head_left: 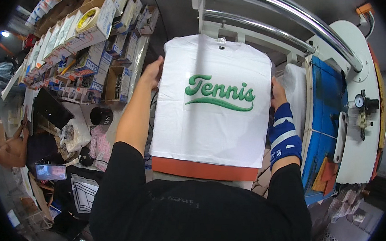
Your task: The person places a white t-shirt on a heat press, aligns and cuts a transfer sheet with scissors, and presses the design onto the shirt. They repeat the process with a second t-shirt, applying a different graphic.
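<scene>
A white T-shirt point(210, 135) lies spread flat in front of me, its collar pointing away, with a raised-looking green script print and underline across the chest. Under its hem an orange-red pad point(205, 169) shows. My left hand point(153, 73) is closed on the shirt's left edge near the sleeve, its fingers partly hidden behind the cloth. At the opposite edge my right hand point(278, 94) grips the fabric, most of its fingers also out of sight. A blue wristband point(286, 136) with pale stripes wraps my right forearm.
Chrome rails point(271, 29) cross beyond the shirt. To the right stand a blue panel point(325, 116) and a white machine plate with a pressure gauge point(359, 101). Boxes point(92, 28) fill the left shelves. Lower left are a phone point(50, 172) and another person's arm point(12, 148).
</scene>
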Motion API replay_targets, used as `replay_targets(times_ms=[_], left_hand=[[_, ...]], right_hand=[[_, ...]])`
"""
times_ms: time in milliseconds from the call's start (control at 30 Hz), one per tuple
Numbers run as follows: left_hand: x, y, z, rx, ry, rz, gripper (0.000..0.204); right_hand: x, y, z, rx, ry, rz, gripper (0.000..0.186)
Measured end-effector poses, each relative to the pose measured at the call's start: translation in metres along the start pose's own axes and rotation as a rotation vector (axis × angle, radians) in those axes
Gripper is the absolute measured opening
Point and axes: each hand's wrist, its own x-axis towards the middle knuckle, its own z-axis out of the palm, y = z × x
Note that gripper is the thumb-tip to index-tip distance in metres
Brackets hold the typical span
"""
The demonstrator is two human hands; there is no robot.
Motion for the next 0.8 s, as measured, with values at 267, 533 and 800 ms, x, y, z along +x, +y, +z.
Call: replay_targets(times_ms=[267,533,800], left_hand=[[0.007,-0.014,-0.033,0.157,0.466,0.539,0.019],[0.014,-0.019,-0.035,0.909,0.801,0.876,0.028],[-0.003,-0.009,-0.019,0.949,0.671,0.724,0.029]], right_hand=[[0.01,0.0,-0.01,0.082,0.121,-0.247,0.026],[-0.002,0.006,0.008,-0.663,0.525,-0.752,0.028],[-0.008,0.001,0.003,-0.874,0.491,-0.642,0.026]])
